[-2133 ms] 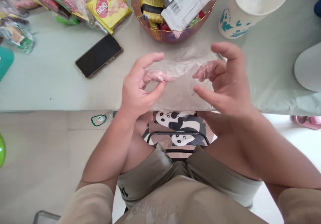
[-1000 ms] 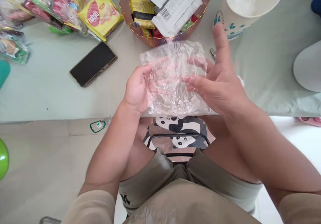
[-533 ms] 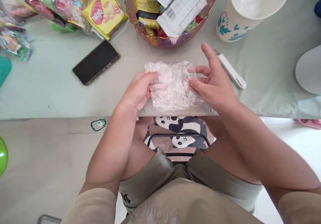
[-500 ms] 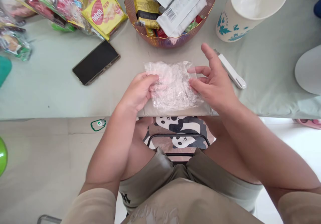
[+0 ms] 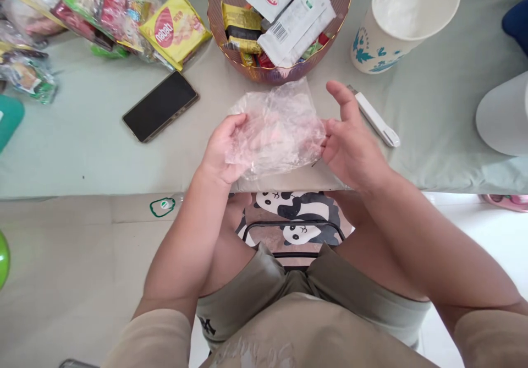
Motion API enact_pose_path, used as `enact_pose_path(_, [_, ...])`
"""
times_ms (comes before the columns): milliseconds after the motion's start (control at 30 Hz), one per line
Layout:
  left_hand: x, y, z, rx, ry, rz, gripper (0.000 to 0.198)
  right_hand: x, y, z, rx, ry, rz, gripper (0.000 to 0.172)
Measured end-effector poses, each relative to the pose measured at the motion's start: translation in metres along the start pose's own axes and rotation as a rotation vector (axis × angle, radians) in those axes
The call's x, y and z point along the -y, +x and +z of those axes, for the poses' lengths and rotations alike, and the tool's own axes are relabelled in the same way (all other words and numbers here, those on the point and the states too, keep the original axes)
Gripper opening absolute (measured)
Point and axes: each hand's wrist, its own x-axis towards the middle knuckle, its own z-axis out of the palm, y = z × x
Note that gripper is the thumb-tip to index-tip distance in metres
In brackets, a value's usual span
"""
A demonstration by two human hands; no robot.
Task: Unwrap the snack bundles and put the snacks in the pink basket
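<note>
A crumpled clear plastic bag hangs between my two hands just above the near edge of the table. My left hand grips its left side, fingers curled into the film. My right hand pinches its right edge with thumb and lower fingers while the index finger points up.
A pink wire basket full of snack packets stands just behind the bag. A black phone lies to the left, snack bags at the far left, a white cutter and a paper cup to the right.
The bag was spread open, then pressed flat on the table edge half a second ago. Now both hands have lifted it slightly and it bulges upward between them.
</note>
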Motion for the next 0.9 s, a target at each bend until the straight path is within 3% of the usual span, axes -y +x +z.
enact_pose_path(67, [0.000,-0.003,0.004,-0.016,-0.039,-0.044,0.021,0.002,-0.002,0.003,0.017,0.010,0.022,0.063])
enact_pose_path(233, [0.004,-0.005,0.005,0.019,0.036,0.139,0.016,0.001,-0.003,-0.002,-0.013,-0.103,0.107,0.027])
enact_pose_path(467, [0.009,0.000,0.000,0.030,0.094,0.161,0.012,0.004,-0.006,0.001,-0.082,-0.436,0.066,0.022])
enact_pose_path(600, [0.012,0.002,-0.001,0.043,0.113,0.233,0.015,0.007,-0.005,0.003,-0.117,-0.520,0.060,0.022])
enact_pose_path(700, [0.010,0.000,0.001,0.053,0.149,0.205,0.011,0.003,-0.004,0.001,-0.079,-0.478,0.054,0.022])
enact_pose_path(900, [0.000,-0.006,0.005,0.090,0.081,0.087,0.019,-0.005,-0.002,-0.014,-0.076,-0.517,0.016,0.053])
